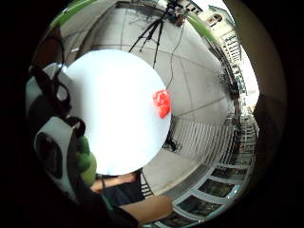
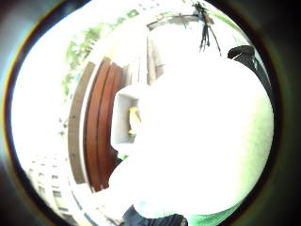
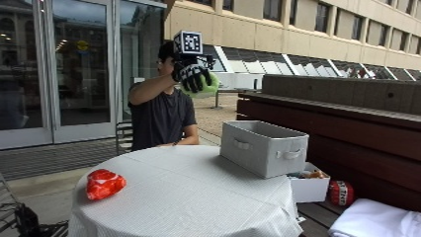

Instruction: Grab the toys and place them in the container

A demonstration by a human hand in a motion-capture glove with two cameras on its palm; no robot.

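Outside view: a person sits behind a round table [image 3: 190,197] covered with a white cloth. The gloved right hand [image 3: 192,75] is raised to head height, well above the table, with its fingers curled round a green toy [image 3: 209,85]. Only the toy's edge shows past the glove in this view.

On the table, a red toy [image 3: 104,183] lies near the edge, well apart from the container [image 3: 263,147]. The container is a grey fabric box with handles on its side walls, standing upright near the opposite edge of the table. Its interior is not visible from this angle. Beside the table, on a wooden bench, a white box [image 3: 311,186] sits just below the container, and a red-and-white ball [image 3: 340,192] rests next to that box.

Little finger side palm view: the green toy [image 1: 87,161] shows directly against the glove, confirming the grasp. The full table disc [image 1: 114,142] appears far below, with the red toy [image 1: 162,102] on it near the rim. The container does not appear here.

Thumb side palm view: the table is washed out to white. The white box [image 2: 123,117] and the wooden bench [image 2: 99,132] are visible beside it; neither toy can be made out.
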